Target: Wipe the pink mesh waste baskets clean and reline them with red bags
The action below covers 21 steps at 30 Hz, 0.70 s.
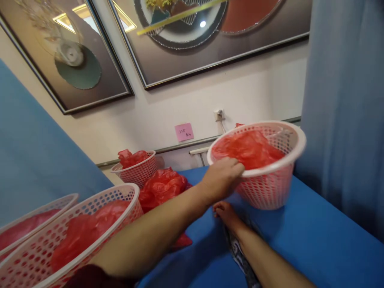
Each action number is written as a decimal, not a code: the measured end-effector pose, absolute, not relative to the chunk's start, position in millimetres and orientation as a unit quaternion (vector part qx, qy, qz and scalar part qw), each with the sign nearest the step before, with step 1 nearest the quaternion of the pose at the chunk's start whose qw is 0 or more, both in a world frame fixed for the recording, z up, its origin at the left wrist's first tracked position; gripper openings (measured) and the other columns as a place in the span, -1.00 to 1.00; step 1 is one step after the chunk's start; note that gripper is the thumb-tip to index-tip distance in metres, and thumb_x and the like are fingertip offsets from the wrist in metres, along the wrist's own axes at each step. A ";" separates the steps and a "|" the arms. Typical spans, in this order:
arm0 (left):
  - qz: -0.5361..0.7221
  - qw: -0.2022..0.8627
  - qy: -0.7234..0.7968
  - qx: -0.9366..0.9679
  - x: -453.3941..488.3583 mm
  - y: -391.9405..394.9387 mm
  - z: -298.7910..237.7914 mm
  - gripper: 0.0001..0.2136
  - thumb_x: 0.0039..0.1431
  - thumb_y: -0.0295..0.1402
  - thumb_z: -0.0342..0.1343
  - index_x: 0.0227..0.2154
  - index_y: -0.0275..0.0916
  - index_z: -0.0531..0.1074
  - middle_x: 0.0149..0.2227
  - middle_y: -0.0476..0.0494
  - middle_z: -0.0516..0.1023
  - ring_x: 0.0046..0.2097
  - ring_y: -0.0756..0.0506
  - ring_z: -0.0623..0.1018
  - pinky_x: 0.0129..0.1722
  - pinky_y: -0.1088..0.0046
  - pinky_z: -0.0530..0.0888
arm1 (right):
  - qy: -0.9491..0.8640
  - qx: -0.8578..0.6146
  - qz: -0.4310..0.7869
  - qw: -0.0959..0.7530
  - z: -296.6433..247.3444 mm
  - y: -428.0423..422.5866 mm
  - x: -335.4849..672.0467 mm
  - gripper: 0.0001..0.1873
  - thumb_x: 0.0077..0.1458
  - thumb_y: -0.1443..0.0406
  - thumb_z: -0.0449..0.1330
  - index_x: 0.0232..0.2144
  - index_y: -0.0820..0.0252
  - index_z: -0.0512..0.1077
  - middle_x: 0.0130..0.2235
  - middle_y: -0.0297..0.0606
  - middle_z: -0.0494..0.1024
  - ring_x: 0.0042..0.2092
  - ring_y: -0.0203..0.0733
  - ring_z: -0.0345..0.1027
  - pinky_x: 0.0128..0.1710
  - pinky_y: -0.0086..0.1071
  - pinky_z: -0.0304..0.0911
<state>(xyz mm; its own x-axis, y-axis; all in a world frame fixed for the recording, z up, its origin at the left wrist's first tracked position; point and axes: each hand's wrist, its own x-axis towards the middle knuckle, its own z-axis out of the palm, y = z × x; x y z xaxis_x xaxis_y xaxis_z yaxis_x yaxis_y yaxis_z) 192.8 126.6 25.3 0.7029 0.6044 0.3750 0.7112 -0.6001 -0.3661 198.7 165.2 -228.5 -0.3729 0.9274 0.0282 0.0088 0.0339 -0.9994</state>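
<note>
My left hand (223, 178) reaches across and is closed on the white rim of a pink-and-white perforated plastic basket (264, 190). A crumpled red plastic bag (252, 148) fills the basket's upper part; what lies beneath it is hidden. The basket looks slightly tilted over the blue tabletop (324, 232). Lower down, just in front of the basket, is my right hand (226, 214) with its fingers curled. A dark patterned cloth (237, 252) runs along under that wrist and forearm. Whether the right fingers grip the cloth or anything else cannot be made out.
More baskets with red bags stand at left: one large (132, 196), one at the left edge (72, 198), and a smaller one (138, 172) by the wall. A red plastic bag (165, 186) lies between them. Blue curtains (345, 100) hang on both sides.
</note>
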 end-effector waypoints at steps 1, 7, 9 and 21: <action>-0.115 0.255 -0.393 -0.876 180.1 128.9 35.0 -0.84 0.33 -0.25 0.11 -0.32 -0.23 0.41 -0.30 -0.12 0.51 -0.22 -0.11 0.46 -0.23 0.38 0.41 | -0.594 -0.396 0.580 0.392 -232.1 165.2 197.1 -0.77 0.30 0.23 0.20 -0.08 0.26 0.46 -0.10 -0.19 0.56 -0.15 -0.18 0.49 -0.12 -0.22 0.46; -0.124 0.264 -0.552 -0.781 97.2 168.5 71.0 -0.87 0.27 -0.29 0.18 -0.28 -0.24 0.42 -0.22 -0.16 0.53 -0.12 -0.16 0.49 -0.09 0.34 0.40 | -0.576 -0.400 0.598 0.389 -245.4 164.0 189.5 -0.81 0.13 0.45 0.07 -0.30 0.21 0.46 -0.32 -0.26 0.60 -0.40 -0.28 0.47 -0.32 -0.44 0.38; -0.084 0.268 -0.610 -0.741 71.3 184.4 69.5 -0.86 0.30 -0.27 0.14 -0.23 -0.24 0.43 -0.16 -0.20 0.54 -0.06 -0.18 0.49 -0.05 0.35 0.39 | -0.574 -0.399 0.600 0.390 -247.1 163.1 187.7 -0.80 0.11 0.44 0.05 -0.31 0.19 0.46 -0.31 -0.26 0.60 -0.42 -0.30 0.47 -0.34 -0.45 0.36; 0.045 0.230 -0.725 -0.648 -22.1 239.7 32.7 -0.85 0.25 -0.37 0.15 -0.16 -0.30 0.46 -0.08 -0.30 0.59 0.00 -0.24 0.53 -0.03 0.31 0.42 | -0.622 -0.410 0.564 0.355 -241.7 158.8 186.4 -0.81 0.07 0.39 0.11 -0.30 0.14 0.51 -0.42 -0.36 0.58 -0.40 -0.28 0.45 -0.34 -0.47 0.29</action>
<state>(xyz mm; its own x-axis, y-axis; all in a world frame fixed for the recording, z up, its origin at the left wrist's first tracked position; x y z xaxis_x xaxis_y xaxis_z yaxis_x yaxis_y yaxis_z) -22.1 239.7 32.7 -0.0546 0.9597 0.2756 0.9186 0.1564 -0.3629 186.4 158.8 -241.7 -0.4107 0.9115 -0.0207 0.1103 0.0271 -0.9935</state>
